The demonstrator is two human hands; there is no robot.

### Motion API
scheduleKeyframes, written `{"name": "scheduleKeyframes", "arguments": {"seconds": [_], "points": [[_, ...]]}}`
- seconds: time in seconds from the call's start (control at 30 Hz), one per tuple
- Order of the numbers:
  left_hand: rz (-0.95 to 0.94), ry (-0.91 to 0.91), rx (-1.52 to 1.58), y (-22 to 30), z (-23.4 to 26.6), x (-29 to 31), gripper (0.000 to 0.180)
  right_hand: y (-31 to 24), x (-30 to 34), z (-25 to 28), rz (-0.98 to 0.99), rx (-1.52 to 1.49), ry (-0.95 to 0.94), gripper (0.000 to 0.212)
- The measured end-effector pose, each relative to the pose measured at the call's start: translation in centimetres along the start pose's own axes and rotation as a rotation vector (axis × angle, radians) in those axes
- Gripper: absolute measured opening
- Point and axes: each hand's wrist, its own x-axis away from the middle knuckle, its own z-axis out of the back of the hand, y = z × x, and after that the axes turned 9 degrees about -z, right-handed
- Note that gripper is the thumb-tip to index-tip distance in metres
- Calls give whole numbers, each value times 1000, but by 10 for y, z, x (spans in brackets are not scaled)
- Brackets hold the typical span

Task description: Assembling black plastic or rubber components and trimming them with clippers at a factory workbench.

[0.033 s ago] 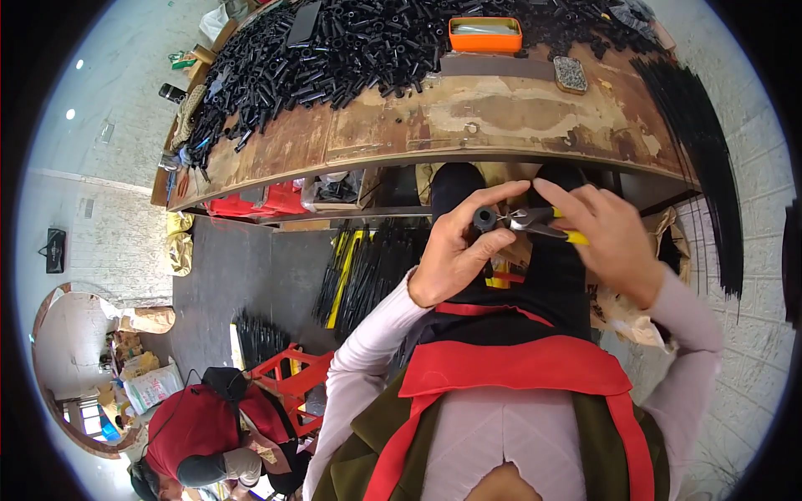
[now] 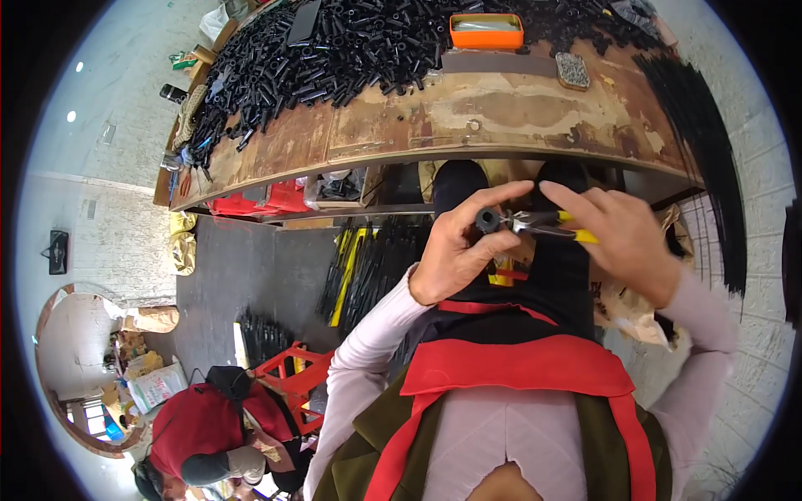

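Note:
My left hand (image 2: 455,250) closes its thumb and fingers around a short black tube (image 2: 487,220), whose open end faces up. In my right hand (image 2: 626,238) is a pair of pliers (image 2: 539,223) with yellow handles, gripped in the palm. The metal jaws sit right beside the tube's rim. Something thin and shiny lies between jaws and tube, too small to name. My two index fingertips nearly meet above the pliers. Both hands are over my lap, just short of the table edge.
A worn wooden table (image 2: 351,138) spans the front, heaped with black tubes (image 2: 359,50). On it stand an orange tin (image 2: 486,46) and a small box of metal bits (image 2: 572,71). Long black rods (image 2: 710,159) hang off its right end. A co-worker (image 2: 200,426) bends by a red frame (image 2: 296,376).
My right hand and the pliers have shifted slightly to the right, with the handles swung a little. My left hand still holds the tube in nearly the same place.

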Motion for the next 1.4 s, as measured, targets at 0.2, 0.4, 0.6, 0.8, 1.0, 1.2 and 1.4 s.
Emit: {"name": "scheduleKeyframes", "arguments": {"seconds": [0.2, 0.4, 0.6, 0.8, 1.0, 1.2, 1.4], "points": [[145, -220, 96, -3, 0, 1, 38, -12, 6, 20, -618, -1049, -917, 47], [183, 18, 115, -2, -8, -8, 41, -4, 16, -4, -59, -106, 143, 62], [133, -74, 50, -3, 0, -8, 45, -2, -2, 41, -365, -650, -600, 49], [89, -77, 39, -14, -3, -10, 45, -3, 17, 10, -293, -553, -334, 50], [175, -88, 164, -14, 5, -18, 52, 5, 7, 21, -295, -586, -436, 35], [194, -209, 173, -14, 7, -12, 52, 1, 10, 20, -459, -845, -633, 35], [193, -109, 164, -15, 6, -17, 56, 9, 18, 7, -235, -536, -259, 27]]}}
